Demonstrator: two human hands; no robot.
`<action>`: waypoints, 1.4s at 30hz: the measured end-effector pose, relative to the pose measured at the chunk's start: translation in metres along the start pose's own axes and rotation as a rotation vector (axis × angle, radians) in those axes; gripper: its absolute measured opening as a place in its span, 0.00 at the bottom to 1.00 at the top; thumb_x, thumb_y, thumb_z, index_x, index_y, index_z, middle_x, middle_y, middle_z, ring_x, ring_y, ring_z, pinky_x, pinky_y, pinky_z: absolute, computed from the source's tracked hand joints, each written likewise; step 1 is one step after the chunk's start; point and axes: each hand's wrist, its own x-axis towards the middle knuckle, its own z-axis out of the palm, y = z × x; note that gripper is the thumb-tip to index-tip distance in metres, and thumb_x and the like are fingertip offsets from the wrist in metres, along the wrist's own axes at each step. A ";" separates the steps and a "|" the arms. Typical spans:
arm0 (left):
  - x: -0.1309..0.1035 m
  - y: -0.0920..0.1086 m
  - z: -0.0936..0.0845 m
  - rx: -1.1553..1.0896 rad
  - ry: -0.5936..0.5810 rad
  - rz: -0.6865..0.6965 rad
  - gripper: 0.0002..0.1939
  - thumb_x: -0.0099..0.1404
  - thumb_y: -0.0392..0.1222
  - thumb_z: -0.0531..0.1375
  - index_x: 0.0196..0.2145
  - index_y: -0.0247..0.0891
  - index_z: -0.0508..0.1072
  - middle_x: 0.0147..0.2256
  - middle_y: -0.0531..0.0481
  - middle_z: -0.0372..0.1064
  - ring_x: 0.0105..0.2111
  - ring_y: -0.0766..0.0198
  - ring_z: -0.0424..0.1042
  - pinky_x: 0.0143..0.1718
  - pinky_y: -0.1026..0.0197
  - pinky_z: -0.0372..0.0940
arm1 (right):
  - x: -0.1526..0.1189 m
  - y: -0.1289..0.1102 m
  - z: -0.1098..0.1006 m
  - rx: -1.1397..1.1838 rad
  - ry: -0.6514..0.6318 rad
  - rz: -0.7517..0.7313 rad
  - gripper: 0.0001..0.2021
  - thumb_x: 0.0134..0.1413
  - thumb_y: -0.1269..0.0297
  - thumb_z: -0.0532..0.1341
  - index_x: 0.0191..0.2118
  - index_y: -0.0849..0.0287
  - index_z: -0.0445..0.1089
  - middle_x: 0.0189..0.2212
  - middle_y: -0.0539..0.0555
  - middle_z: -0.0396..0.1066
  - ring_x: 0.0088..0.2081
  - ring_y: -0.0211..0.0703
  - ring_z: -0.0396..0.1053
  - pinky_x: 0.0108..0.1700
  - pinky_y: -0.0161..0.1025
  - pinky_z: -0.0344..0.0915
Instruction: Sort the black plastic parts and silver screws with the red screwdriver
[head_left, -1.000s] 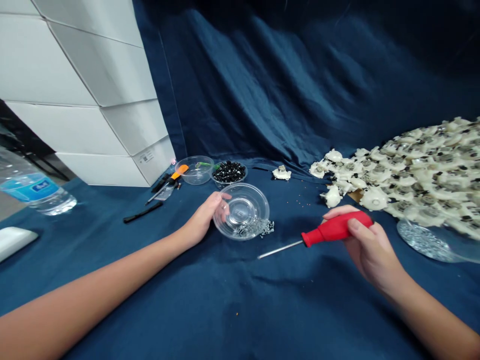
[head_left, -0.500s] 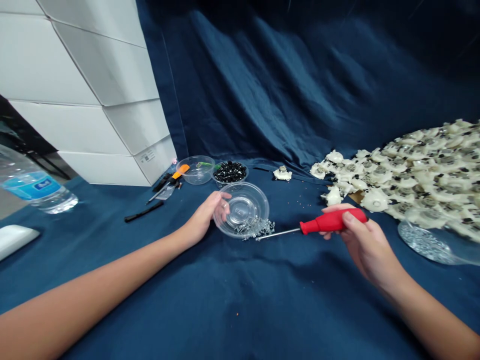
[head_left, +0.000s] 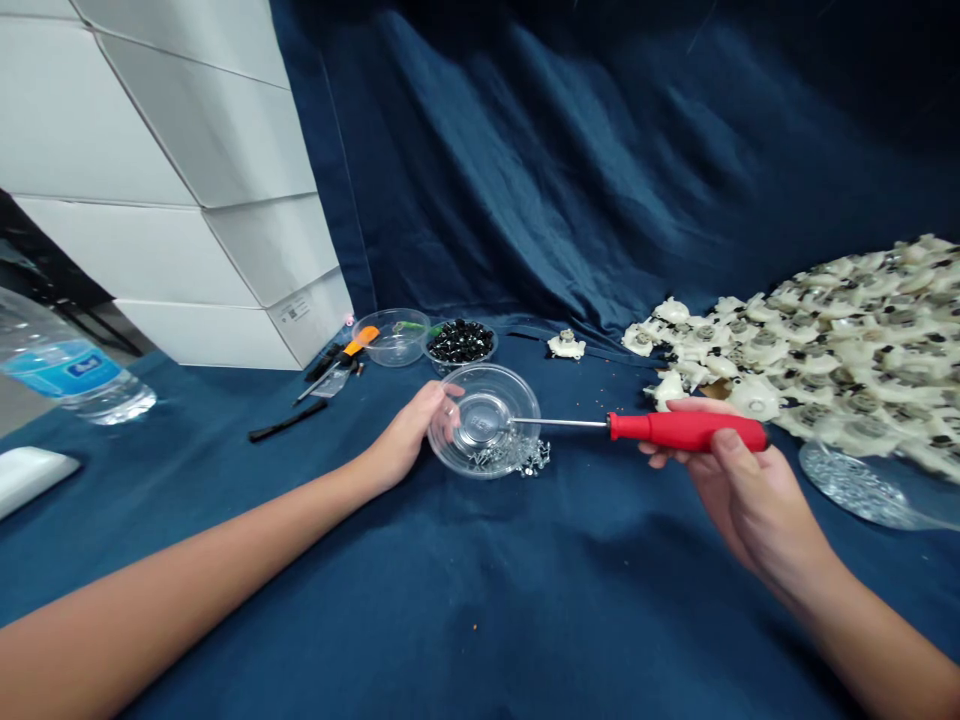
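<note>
My left hand (head_left: 416, 425) grips the left rim of a clear plastic bowl (head_left: 480, 395), which is tilted with its opening toward me. Small silver screws (head_left: 499, 455) lie in the bowl's lower right part, and more are clustered at its right edge (head_left: 535, 460). In my right hand (head_left: 739, 470) is a red-handled screwdriver (head_left: 675, 431), held level and pointing left. Its thin metal shaft crosses the bowl's right rim, and the tip is over the inside of the bowl. Whether a screw sits on the tip is too small to tell.
Behind the bowl stand a tub of black parts (head_left: 461, 342) and a clear container (head_left: 394, 340). An orange-handled tool (head_left: 358, 345) lies left of them. Cream plastic parts (head_left: 847, 340) pile up at right, near a bag of screws (head_left: 855, 480). White boxes (head_left: 217, 270) and a bottle (head_left: 75, 370) stand left.
The screwdriver has risen and its tip has moved from the screws at the bowl's right edge to over the bowl. My right hand shifted slightly right; my left hand and the bowl stayed nearly still.
</note>
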 end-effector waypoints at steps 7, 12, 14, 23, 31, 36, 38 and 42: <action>0.000 0.000 0.000 0.006 -0.002 0.005 0.27 0.78 0.66 0.52 0.55 0.40 0.70 0.35 0.50 0.74 0.30 0.61 0.73 0.30 0.61 0.67 | 0.001 0.013 -0.014 -0.168 0.027 -0.027 0.18 0.68 0.47 0.67 0.57 0.47 0.78 0.53 0.56 0.80 0.55 0.57 0.76 0.57 0.47 0.71; 0.000 -0.001 0.000 -0.007 -0.012 0.011 0.26 0.79 0.65 0.52 0.55 0.40 0.70 0.35 0.50 0.74 0.30 0.62 0.73 0.30 0.61 0.68 | 0.001 0.011 -0.012 -0.164 0.042 -0.043 0.18 0.67 0.46 0.67 0.56 0.47 0.79 0.52 0.55 0.80 0.54 0.56 0.76 0.58 0.47 0.70; 0.000 -0.002 0.000 -0.013 -0.013 0.008 0.26 0.79 0.65 0.52 0.55 0.40 0.70 0.35 0.50 0.74 0.30 0.62 0.72 0.29 0.61 0.68 | 0.001 0.008 -0.007 -0.147 0.048 -0.037 0.18 0.66 0.45 0.68 0.55 0.47 0.80 0.48 0.55 0.81 0.51 0.55 0.77 0.54 0.46 0.72; -0.009 0.017 0.007 -0.096 0.191 0.101 0.32 0.72 0.62 0.63 0.64 0.41 0.66 0.44 0.46 0.70 0.37 0.59 0.74 0.26 0.62 0.74 | 0.004 -0.007 0.001 0.116 0.167 -0.024 0.16 0.72 0.48 0.62 0.50 0.51 0.83 0.33 0.54 0.80 0.33 0.47 0.75 0.39 0.43 0.75; -0.009 0.025 0.012 -0.098 0.116 0.012 0.29 0.68 0.56 0.70 0.60 0.38 0.72 0.51 0.43 0.68 0.48 0.54 0.75 0.35 0.57 0.81 | 0.006 0.008 -0.001 -0.199 0.047 0.011 0.17 0.69 0.48 0.66 0.53 0.53 0.79 0.35 0.55 0.80 0.35 0.50 0.77 0.38 0.45 0.75; -0.008 0.023 0.010 -0.067 0.083 -0.020 0.30 0.67 0.56 0.70 0.59 0.38 0.70 0.55 0.40 0.70 0.49 0.53 0.76 0.35 0.56 0.81 | 0.004 0.006 0.002 -0.345 -0.005 0.015 0.18 0.67 0.46 0.68 0.52 0.53 0.80 0.38 0.55 0.79 0.38 0.50 0.77 0.41 0.45 0.75; -0.008 0.024 0.010 -0.053 0.067 -0.031 0.30 0.69 0.56 0.69 0.60 0.37 0.69 0.55 0.39 0.72 0.49 0.53 0.76 0.35 0.57 0.80 | 0.005 0.006 0.000 -0.319 0.000 0.019 0.18 0.67 0.47 0.68 0.52 0.53 0.80 0.36 0.54 0.79 0.38 0.50 0.76 0.42 0.45 0.75; -0.009 0.027 0.011 -0.039 0.032 -0.034 0.30 0.70 0.57 0.67 0.61 0.37 0.69 0.55 0.38 0.75 0.47 0.54 0.78 0.36 0.57 0.79 | 0.007 0.008 -0.005 -0.149 0.008 0.062 0.18 0.68 0.48 0.66 0.52 0.55 0.80 0.36 0.55 0.81 0.36 0.50 0.78 0.40 0.45 0.76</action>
